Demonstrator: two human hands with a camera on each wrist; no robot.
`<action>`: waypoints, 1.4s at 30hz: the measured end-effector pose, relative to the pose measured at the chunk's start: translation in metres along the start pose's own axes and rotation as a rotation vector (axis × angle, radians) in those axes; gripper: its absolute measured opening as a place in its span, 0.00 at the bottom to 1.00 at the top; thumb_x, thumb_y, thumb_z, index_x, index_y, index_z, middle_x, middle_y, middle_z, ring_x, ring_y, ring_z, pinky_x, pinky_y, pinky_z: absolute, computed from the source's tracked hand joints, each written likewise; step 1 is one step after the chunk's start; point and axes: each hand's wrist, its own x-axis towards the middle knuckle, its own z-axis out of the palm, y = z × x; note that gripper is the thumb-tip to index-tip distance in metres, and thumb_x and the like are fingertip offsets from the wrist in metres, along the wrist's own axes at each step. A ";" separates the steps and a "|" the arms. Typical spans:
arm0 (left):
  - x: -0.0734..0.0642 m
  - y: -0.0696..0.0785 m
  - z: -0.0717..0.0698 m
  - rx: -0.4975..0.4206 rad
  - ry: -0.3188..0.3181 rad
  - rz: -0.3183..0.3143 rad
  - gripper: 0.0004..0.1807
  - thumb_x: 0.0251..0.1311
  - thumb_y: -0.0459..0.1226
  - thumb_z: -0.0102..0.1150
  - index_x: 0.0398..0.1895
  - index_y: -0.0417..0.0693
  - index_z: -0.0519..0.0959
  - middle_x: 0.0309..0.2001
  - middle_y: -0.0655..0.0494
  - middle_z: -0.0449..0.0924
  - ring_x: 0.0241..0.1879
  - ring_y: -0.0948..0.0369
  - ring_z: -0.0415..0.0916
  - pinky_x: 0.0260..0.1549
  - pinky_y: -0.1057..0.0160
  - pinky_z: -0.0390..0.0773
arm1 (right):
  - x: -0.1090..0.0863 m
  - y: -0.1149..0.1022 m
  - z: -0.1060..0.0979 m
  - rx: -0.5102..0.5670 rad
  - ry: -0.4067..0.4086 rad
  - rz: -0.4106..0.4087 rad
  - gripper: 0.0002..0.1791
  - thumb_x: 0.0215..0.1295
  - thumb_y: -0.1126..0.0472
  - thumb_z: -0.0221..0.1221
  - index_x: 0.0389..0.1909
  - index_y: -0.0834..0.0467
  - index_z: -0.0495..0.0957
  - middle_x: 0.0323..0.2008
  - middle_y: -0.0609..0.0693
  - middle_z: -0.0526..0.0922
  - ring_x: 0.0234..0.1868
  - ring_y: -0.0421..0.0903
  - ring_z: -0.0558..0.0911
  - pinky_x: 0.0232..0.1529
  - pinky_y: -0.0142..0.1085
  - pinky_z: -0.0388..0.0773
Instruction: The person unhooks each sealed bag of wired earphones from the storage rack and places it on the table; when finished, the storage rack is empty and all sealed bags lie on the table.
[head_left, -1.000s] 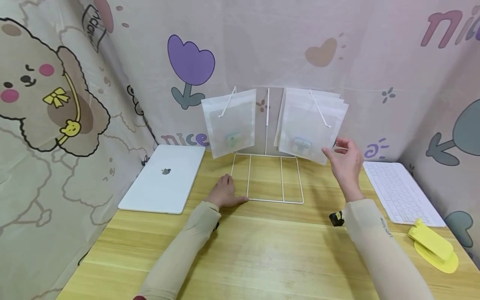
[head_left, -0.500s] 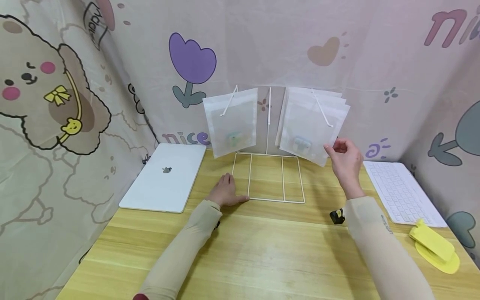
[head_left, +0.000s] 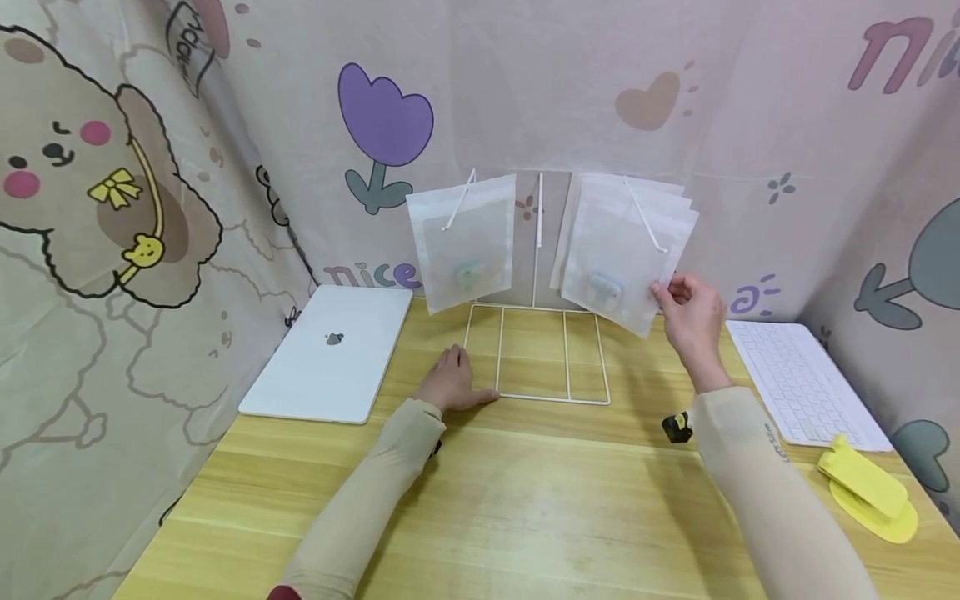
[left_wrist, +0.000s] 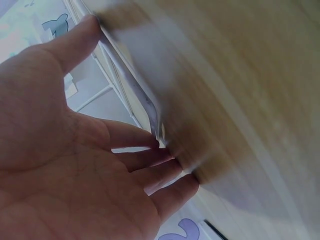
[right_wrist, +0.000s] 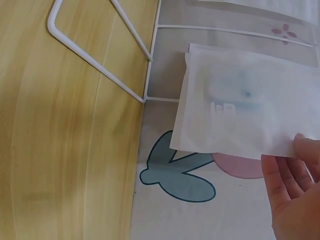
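One rack (head_left: pixel 555 399) touches the left hand's (head_left: pixel 453 383) spread thumb; the right hand (head_left: pixel 692 312) pinches one of at least three translucent white bags (head_left: pixel 618 246).

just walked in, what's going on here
A person's right-hand grip pinches the edge of the front translucent bag on the right hook of a white wire rack. The left-hand grip rests on the table by the rack's corner. Another bag hangs left; the middle hook holds none.
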 end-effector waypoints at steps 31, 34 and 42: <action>0.005 -0.002 0.002 0.036 -0.023 -0.008 0.60 0.61 0.64 0.56 0.74 0.25 0.44 0.75 0.32 0.43 0.74 0.41 0.42 0.71 0.50 0.49 | -0.033 -0.005 -0.025 0.066 -0.019 -0.074 0.17 0.65 0.57 0.66 0.38 0.69 0.79 0.39 0.64 0.86 0.29 0.31 0.82 0.31 0.23 0.79; 0.005 -0.002 0.002 0.039 -0.023 -0.006 0.60 0.61 0.64 0.56 0.74 0.25 0.44 0.75 0.32 0.43 0.74 0.41 0.42 0.71 0.50 0.49 | -0.037 -0.005 -0.027 0.062 -0.011 -0.076 0.16 0.64 0.57 0.67 0.37 0.68 0.79 0.37 0.60 0.87 0.29 0.31 0.82 0.31 0.24 0.80; 0.005 -0.002 0.002 0.036 -0.023 -0.009 0.60 0.61 0.64 0.56 0.74 0.25 0.44 0.75 0.32 0.43 0.74 0.41 0.42 0.71 0.50 0.49 | -0.042 -0.001 -0.035 0.094 0.000 -0.123 0.13 0.62 0.61 0.68 0.34 0.69 0.79 0.30 0.48 0.87 0.29 0.29 0.82 0.31 0.23 0.79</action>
